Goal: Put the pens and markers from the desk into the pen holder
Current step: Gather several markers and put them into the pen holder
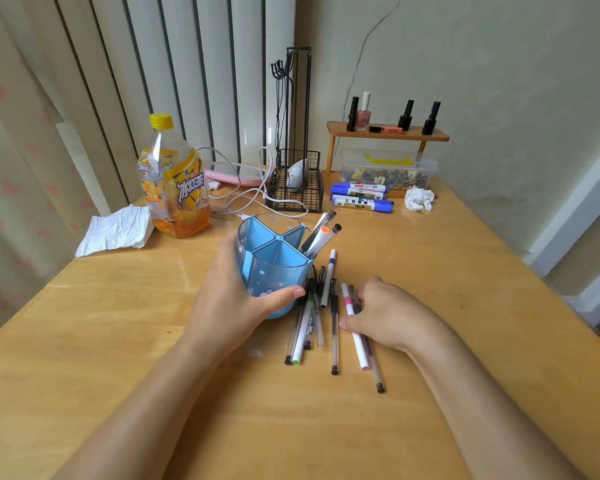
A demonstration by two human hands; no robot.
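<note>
A clear blue pen holder [274, 261] with several compartments stands at the desk's middle, three pens [321, 233] leaning out of its right compartment. My left hand [236, 299] is wrapped around the holder's near side. Several loose pens [312, 323] lie on the desk just in front and to the right of it. My right hand [388, 313] rests on a white-and-pink marker [355, 337] and a clear black pen [373, 365], fingers curled over them. Three blue markers [361, 197] lie at the back.
An iced-tea bottle [175, 178] and a crumpled tissue [116, 232] stand back left. A black wire rack [293, 188] with cables, a wooden shelf [388, 135] with nail polish, a clear plastic box [387, 171] and a paper ball [419, 199] line the back.
</note>
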